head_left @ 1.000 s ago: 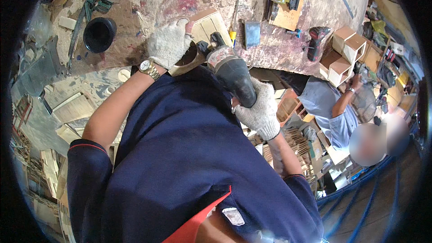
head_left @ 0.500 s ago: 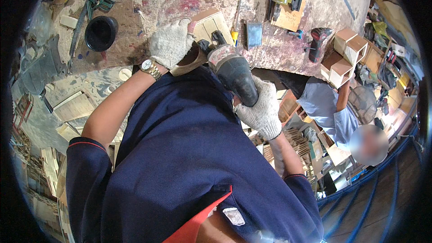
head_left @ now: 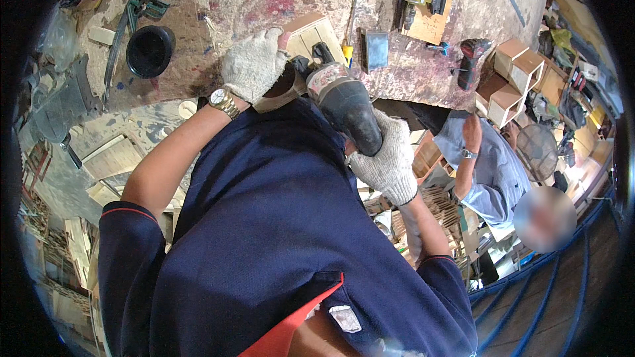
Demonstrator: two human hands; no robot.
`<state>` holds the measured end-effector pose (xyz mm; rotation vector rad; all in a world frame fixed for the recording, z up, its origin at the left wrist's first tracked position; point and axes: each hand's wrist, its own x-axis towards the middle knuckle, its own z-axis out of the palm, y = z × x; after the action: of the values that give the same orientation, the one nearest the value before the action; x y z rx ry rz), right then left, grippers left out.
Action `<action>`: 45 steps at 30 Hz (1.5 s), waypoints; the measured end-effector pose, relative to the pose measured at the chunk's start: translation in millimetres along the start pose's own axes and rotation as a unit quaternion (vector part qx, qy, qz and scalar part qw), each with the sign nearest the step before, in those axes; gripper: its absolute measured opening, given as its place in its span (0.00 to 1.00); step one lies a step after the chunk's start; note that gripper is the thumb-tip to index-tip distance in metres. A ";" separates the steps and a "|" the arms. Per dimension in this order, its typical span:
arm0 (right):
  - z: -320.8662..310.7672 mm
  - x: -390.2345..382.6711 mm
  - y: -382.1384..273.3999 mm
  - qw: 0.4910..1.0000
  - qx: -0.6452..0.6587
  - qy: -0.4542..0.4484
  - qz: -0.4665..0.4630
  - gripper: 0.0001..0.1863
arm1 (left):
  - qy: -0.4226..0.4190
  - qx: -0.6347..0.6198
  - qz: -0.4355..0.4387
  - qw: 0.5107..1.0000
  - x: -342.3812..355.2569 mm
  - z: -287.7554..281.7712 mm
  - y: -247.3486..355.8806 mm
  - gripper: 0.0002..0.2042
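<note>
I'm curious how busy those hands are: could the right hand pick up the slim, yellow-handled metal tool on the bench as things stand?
Probably not: the white-gloved right hand is wrapped round the dark, rounded power tool, which also lies between it and the slim, yellow-handled tool.

Black sander, mottled red-white collar; 2 off-white gloves; pale tan box; navy shirt, red-edged; brown desk, crimson-splashed at 12 o'clock; black bowl.
</note>
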<state>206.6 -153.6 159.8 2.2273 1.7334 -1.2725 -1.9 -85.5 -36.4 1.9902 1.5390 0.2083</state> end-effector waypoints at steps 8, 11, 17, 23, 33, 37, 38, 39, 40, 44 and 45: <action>-7.4 5.9 -6.8 0.998 0.048 -0.031 0.004 0.20 | 0.008 -0.030 0.004 1.000 0.1 -2.6 1.6 0.18; -6.2 7.2 -7.6 0.999 0.043 -0.020 -0.005 0.20 | 0.008 -0.035 0.018 0.999 -1.2 -4.6 0.6 0.15; -6.5 8.5 -8.3 0.999 0.025 0.000 -0.027 0.20 | -0.004 -0.037 0.055 0.998 -4.1 -8.6 -3.1 0.14; -11.4 12.5 -9.7 0.996 0.051 -0.073 0.019 0.22 | -0.024 -0.033 0.066 0.997 -3.6 -10.4 -5.6 0.19; -8.5 13.2 -12.6 0.999 0.003 -0.035 -0.003 0.26 | -0.026 -0.014 0.065 0.997 -3.3 -12.2 -4.3 0.21; -13.6 17.5 -12.5 0.995 0.010 -0.091 0.038 0.29 | -0.035 -0.011 0.059 0.998 -2.5 -13.2 -4.1 0.21; -14.1 17.6 -13.4 0.995 0.004 -0.092 0.039 0.30 | -0.035 -0.009 0.058 0.998 -2.3 -13.2 -4.1 0.21; -14.8 18.0 -14.3 0.995 -0.002 -0.092 0.039 0.30 | -0.040 -0.009 0.056 0.998 -2.0 -13.2 -4.3 0.21; -14.5 16.8 -16.2 0.997 -0.016 -0.078 0.025 0.31 | -0.045 -0.010 0.054 0.998 -1.7 -13.2 -4.4 0.21; -15.8 18.3 -21.3 0.996 -0.010 -0.078 0.051 0.31 | -0.054 -0.003 0.048 0.997 -1.1 -12.2 -4.6 0.20; -16.5 19.2 -22.3 0.995 -0.006 -0.082 0.063 0.31 | -0.062 -0.004 0.043 0.997 -1.0 -11.9 -4.6 0.20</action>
<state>198.3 -122.1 168.4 2.1199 1.5139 -1.3705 -11.6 -81.4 -29.2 2.0267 1.3741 0.1234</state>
